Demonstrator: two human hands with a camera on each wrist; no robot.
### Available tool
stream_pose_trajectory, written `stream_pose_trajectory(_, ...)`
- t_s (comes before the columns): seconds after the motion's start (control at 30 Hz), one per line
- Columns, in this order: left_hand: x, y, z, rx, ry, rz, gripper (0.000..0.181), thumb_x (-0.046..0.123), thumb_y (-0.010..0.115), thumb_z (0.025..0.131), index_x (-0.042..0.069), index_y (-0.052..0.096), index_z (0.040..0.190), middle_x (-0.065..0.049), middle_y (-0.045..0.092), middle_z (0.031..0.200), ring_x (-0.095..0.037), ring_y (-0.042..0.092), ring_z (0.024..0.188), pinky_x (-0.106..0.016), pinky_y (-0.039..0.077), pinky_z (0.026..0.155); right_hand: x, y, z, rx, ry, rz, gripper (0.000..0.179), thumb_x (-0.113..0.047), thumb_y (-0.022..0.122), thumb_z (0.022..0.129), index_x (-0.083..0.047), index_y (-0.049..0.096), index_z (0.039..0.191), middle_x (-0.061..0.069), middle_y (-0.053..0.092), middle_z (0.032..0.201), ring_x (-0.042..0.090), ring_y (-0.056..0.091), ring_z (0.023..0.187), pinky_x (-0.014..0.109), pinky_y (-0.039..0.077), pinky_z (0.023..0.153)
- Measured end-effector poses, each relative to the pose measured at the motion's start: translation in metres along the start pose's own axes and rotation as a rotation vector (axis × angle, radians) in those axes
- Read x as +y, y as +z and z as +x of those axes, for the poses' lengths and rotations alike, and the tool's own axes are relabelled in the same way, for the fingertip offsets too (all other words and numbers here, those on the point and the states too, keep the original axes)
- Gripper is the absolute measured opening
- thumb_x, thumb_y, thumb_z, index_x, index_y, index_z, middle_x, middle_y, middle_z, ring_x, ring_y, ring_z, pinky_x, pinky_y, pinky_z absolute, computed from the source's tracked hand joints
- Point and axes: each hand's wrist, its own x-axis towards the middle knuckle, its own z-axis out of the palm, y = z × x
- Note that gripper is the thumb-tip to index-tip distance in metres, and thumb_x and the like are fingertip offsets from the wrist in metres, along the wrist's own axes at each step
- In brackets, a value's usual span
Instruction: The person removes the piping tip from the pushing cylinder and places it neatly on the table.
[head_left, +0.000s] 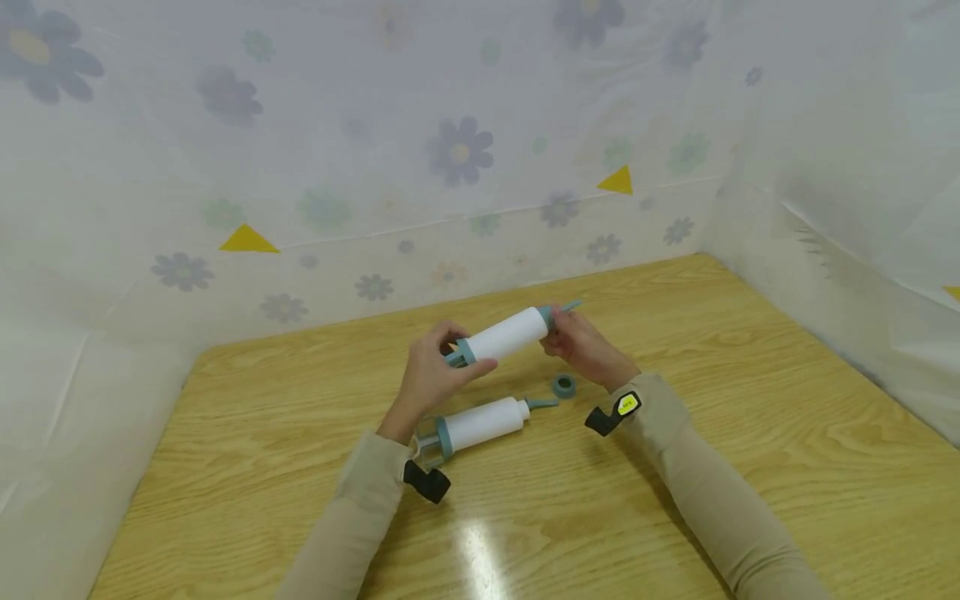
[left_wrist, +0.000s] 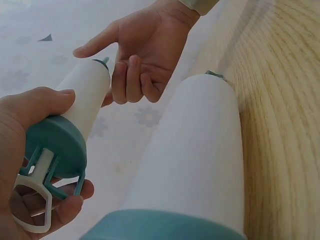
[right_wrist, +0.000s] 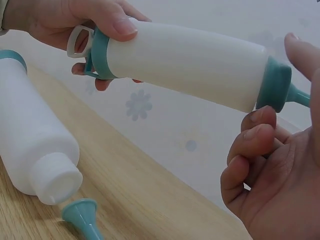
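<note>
A white syringe (head_left: 506, 335) with a teal collar and ringed plunger is raised above the table, tilted with its nozzle end up. My left hand (head_left: 437, 367) grips it around the collar, thumb along the white barrel. At the other end is a teal cap (right_wrist: 274, 84) with a narrow nozzle. My right hand (right_wrist: 280, 165) is there, curled fingertips at the cap's lower edge and thumb lifted apart from it. A second syringe (head_left: 483, 423) lies below on the table, its white neck bare. Right at that neck lies a loose teal nozzle (right_wrist: 82, 214).
A teal ring (head_left: 564, 385) lies on the wooden table (head_left: 750, 400), near the right wrist. Flower-patterned white sheeting (head_left: 360, 150) bounds the table at the back and sides. Yellow triangles (head_left: 248, 240) are stuck on it.
</note>
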Motion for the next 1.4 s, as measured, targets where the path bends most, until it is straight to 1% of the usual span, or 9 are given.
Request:
stream_pose_trajectory(0.13, -0.0002, 0.0007, 0.0, 0.021, 0.023, 0.02, 0.041, 0.025, 0.086, 0.072, 0.009, 0.061, 0.1, -0.009, 0.067, 0.099, -0.022, 0.061, 0.077, -0.031, 0.052, 0.064, -0.0005, 0.0006, -0.0005, 0.029, 0.03, 0.004, 0.037, -0.045, 0.032, 0.103, -0.017, 0.052, 0.091, -0.003, 0.037, 0.072, 0.012, 0.029, 0.061, 0.034, 0.022, 0.066)
stream_pose_trajectory(0.5, -0.0032, 0.0024, -0.0011, 0.027, 0.023, 0.051, 0.043, 0.026, 0.087, 0.07, 0.01, 0.061, 0.1, -0.008, 0.067, 0.099, -0.021, 0.06, 0.077, -0.03, 0.051, 0.063, 0.0017, 0.0021, 0.0006, 0.097, 0.043, -0.037, 0.038, -0.049, 0.043, 0.098, -0.013, 0.04, 0.091, -0.001, 0.033, 0.075, 0.012, 0.028, 0.062, 0.036, 0.02, 0.069)
stream_pose_trajectory(0.67, -0.0035, 0.0029, -0.0013, 0.026, 0.014, 0.06, 0.043, 0.027, 0.087, 0.071, 0.01, 0.061, 0.1, -0.008, 0.067, 0.099, -0.021, 0.059, 0.077, -0.03, 0.051, 0.064, 0.0014, 0.0002, 0.0, 0.075, 0.02, -0.002, 0.03, -0.038, 0.043, 0.102, -0.015, 0.037, 0.083, -0.005, 0.029, 0.068, 0.009, 0.025, 0.058, 0.035, 0.018, 0.068)
stream_pose_trajectory(0.73, -0.004, 0.0022, -0.0014, 0.024, -0.002, 0.048, 0.042, 0.028, 0.086, 0.071, 0.011, 0.061, 0.1, -0.007, 0.067, 0.099, -0.02, 0.059, 0.076, -0.03, 0.051, 0.065, 0.0005, -0.0004, 0.0003, 0.06, 0.007, 0.019, 0.022, -0.03, 0.042, 0.104, -0.016, 0.045, 0.088, -0.006, 0.03, 0.068, 0.008, 0.025, 0.056, 0.033, 0.018, 0.066)
stream_pose_trajectory(0.83, -0.0037, 0.002, -0.0016, -0.01, -0.061, -0.034, 0.039, 0.028, 0.084, 0.075, 0.011, 0.061, 0.101, -0.008, 0.066, 0.098, -0.019, 0.061, 0.076, -0.03, 0.052, 0.066, -0.0019, -0.0008, -0.002, 0.058, -0.009, 0.079, 0.017, -0.019, 0.041, 0.104, -0.015, 0.058, 0.106, -0.007, 0.044, 0.076, 0.009, 0.031, 0.061, 0.028, 0.024, 0.064)
stream_pose_trajectory(0.9, -0.0038, 0.0023, -0.002, -0.044, -0.107, -0.099, 0.037, 0.028, 0.082, 0.078, 0.01, 0.061, 0.102, -0.01, 0.067, 0.098, -0.02, 0.063, 0.075, -0.031, 0.054, 0.066, -0.0032, -0.0007, -0.0038, 0.057, -0.02, 0.111, 0.024, -0.014, 0.041, 0.104, -0.015, 0.058, 0.121, -0.006, 0.052, 0.09, 0.011, 0.033, 0.067, 0.027, 0.027, 0.065)
stream_pose_trajectory(1.0, -0.0055, 0.0, -0.0036, -0.071, -0.153, -0.145, 0.036, 0.03, 0.079, 0.08, 0.009, 0.06, 0.104, -0.012, 0.067, 0.098, -0.021, 0.065, 0.076, -0.033, 0.055, 0.067, -0.0026, 0.0013, -0.001, 0.04, -0.029, 0.146, 0.029, -0.011, 0.04, 0.104, -0.014, 0.056, 0.127, -0.006, 0.056, 0.101, 0.013, 0.034, 0.072, 0.026, 0.029, 0.066)
stream_pose_trajectory(1.2, -0.0062, -0.0014, -0.006, -0.023, -0.131, -0.107, 0.036, 0.026, 0.082, 0.077, 0.01, 0.062, 0.102, -0.01, 0.068, 0.096, -0.019, 0.063, 0.075, -0.031, 0.054, 0.066, 0.0017, 0.0009, 0.0028, -0.007, -0.035, 0.146, 0.031, -0.015, 0.043, 0.103, -0.016, 0.055, 0.131, -0.007, 0.057, 0.106, 0.011, 0.036, 0.075, 0.026, 0.029, 0.068)
stream_pose_trajectory(1.4, -0.0054, 0.0042, -0.0015, -0.026, -0.055, -0.055, 0.037, 0.029, 0.082, 0.077, 0.011, 0.062, 0.103, -0.005, 0.066, 0.098, -0.016, 0.059, 0.077, -0.028, 0.051, 0.066, 0.0028, -0.0032, -0.0002, -0.006, -0.073, 0.116, 0.032, -0.024, 0.038, 0.105, -0.025, 0.061, 0.126, -0.009, 0.055, 0.108, 0.01, 0.031, 0.07, 0.031, 0.019, 0.068)
